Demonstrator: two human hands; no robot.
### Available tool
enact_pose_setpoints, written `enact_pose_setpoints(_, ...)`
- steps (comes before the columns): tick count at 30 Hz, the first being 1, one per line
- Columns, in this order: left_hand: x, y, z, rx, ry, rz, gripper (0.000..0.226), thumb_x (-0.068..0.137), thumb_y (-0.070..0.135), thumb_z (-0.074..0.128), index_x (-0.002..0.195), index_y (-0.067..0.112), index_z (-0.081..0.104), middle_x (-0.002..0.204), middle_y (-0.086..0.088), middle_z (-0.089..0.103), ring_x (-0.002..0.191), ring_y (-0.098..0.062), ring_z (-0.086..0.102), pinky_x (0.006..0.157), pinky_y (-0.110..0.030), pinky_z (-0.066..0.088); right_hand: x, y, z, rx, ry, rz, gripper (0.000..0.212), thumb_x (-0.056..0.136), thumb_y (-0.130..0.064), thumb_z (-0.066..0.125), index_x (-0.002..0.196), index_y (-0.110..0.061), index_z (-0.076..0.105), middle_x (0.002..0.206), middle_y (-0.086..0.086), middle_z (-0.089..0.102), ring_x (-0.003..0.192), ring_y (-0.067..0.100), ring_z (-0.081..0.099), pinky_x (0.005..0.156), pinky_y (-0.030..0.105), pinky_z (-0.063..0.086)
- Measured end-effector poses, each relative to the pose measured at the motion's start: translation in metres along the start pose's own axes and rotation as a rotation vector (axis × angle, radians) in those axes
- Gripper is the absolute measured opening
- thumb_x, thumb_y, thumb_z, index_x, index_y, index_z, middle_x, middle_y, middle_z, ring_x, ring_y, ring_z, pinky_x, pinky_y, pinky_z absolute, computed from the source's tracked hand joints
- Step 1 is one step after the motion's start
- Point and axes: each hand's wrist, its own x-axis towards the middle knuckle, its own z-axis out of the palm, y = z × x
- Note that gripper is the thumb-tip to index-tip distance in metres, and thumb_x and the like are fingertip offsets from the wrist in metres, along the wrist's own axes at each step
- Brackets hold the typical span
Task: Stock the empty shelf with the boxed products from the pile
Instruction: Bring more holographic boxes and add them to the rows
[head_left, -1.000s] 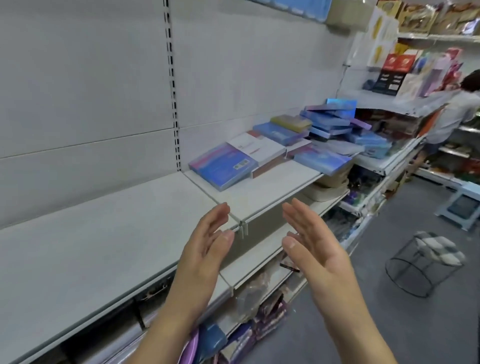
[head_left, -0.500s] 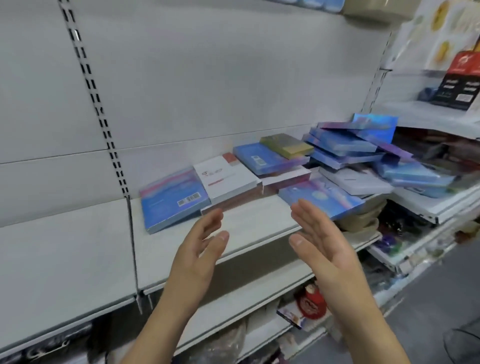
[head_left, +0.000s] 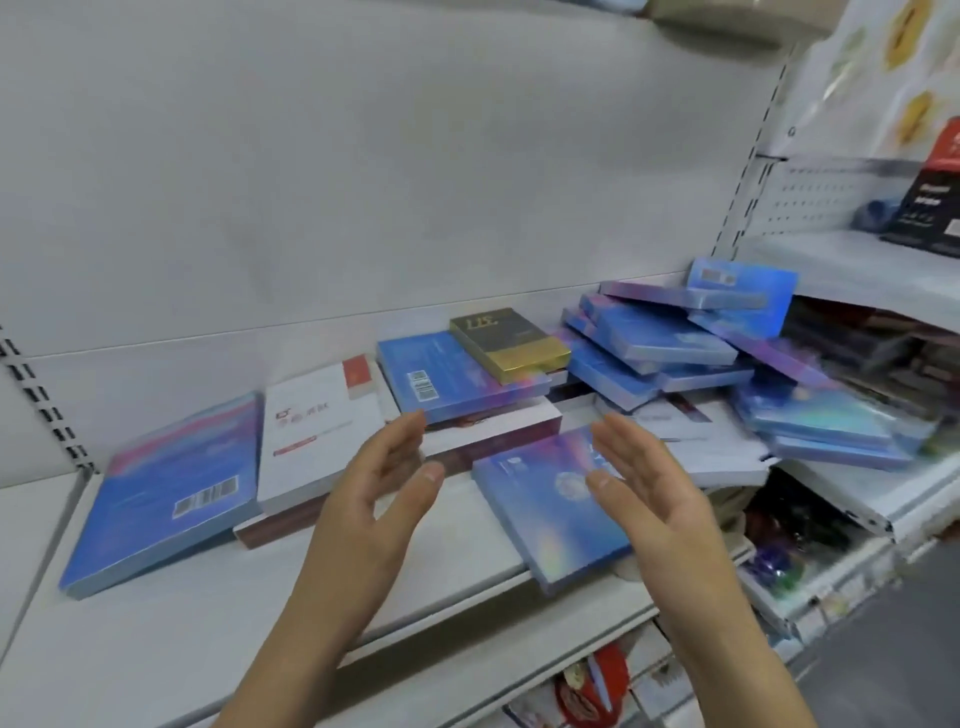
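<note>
Two hands (head_left: 374, 499), roughly fifteen boxes (head_left: 535, 514).

The white shelf (head_left: 208, 597) carries flat boxes lying down. A blue box (head_left: 166, 493) at the left touches a white box (head_left: 317, 431). An iridescent box (head_left: 540, 499) overhangs the front edge. A gold box (head_left: 506, 338) rests on a barcoded box (head_left: 441, 379), and a jumbled blue pile (head_left: 675, 343) lies right.

Bright, soft overhead light lies flat on the white shelf (head_left: 208, 613), with only faint shadows; right of the gold box (head_left: 511, 343) the blue boxes (head_left: 831, 431) smear with motion blur (foil glinting); far left of it, the slotted upright (head_left: 52, 415) bows from wide-angle distortion.
</note>
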Motion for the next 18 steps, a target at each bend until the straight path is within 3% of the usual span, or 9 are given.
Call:
enact_pose_setpoints(7,0.039,0.014,0.022,-0.011,-0.015,0.034,0.053,0.080,0.060,0.059,0.132,0.052,0.056,0.133,0.034,0.058,0.120,0.016,0.053,0.098,-0.024,0.046,0.059,-0.003,-0.023,-0.025,0.007,-0.027,0.047,0.095,-0.015,0.065,0.135,-0.038,0.056,0.131,-0.027,0.063,0.125,-0.010,0.054,0.113,0.031,0.040)
enact_pose_setpoints(11,0.057,0.029,0.034,0.111,0.006,0.077,0.053,0.079,0.065,0.071,0.129,0.056,0.056,0.131,0.037,0.056,0.118,0.016,0.052,0.092,-0.014,0.041,0.088,0.000,-0.041,-0.020,-0.012,-0.067,0.048,0.094,-0.015,0.065,0.134,-0.039,0.055,0.131,-0.029,0.062,0.126,-0.010,0.053,0.111,0.031,0.041)
enact_pose_setpoints(18,0.087,0.044,0.076,0.388,0.037,0.136,0.044,0.083,0.039,0.077,0.122,0.049,0.062,0.122,0.048,0.051,0.115,0.032,0.037,0.089,0.008,0.027,0.141,0.005,-0.100,-0.046,-0.050,-0.106,0.047,0.094,-0.019,0.067,0.132,-0.043,0.056,0.133,-0.030,0.061,0.125,-0.010,0.053,0.111,0.032,0.043)
